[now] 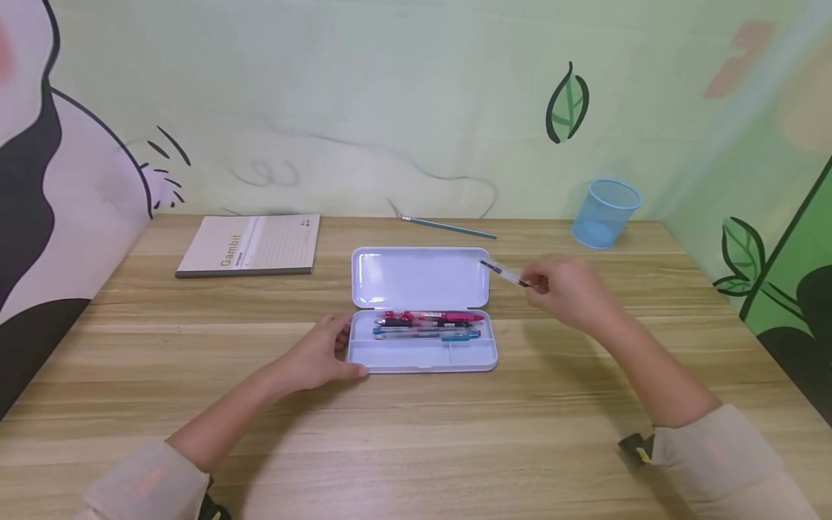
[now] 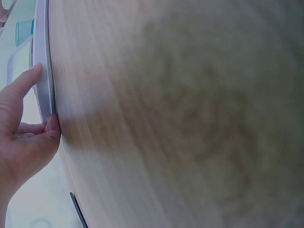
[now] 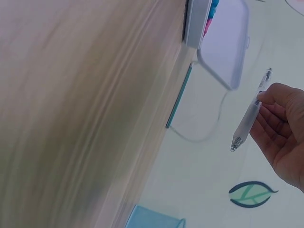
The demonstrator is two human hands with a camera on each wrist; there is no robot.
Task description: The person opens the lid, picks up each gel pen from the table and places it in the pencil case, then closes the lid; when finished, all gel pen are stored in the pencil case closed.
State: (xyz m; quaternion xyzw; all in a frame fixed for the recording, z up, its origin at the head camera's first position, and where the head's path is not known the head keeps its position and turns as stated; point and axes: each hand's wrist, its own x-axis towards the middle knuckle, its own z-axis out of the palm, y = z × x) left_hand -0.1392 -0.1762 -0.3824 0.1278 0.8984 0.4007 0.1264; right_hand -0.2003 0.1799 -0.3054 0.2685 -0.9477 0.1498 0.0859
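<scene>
Now clear pen (image 1: pixel 508 274) pinched in right hand (image 1: pixel 567 289) – left hand (image 1: pixel 323 357) gripping pencil case (image 1: pixel 422 352) edge.

One word reads — "Gambit", on the notebook (image 1: pixel 250 245) cover.

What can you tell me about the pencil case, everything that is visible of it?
The pencil case is a flat white box with rounded corners, plastic by its look. It lies open on the wooden table, its lid folded back flat towards the wall. The tray has a long compartment with several pens, one red and one with teal parts, and bare front compartments. The left hand holds its left end. The right hand, apart from it, holds a clear pen.
</scene>
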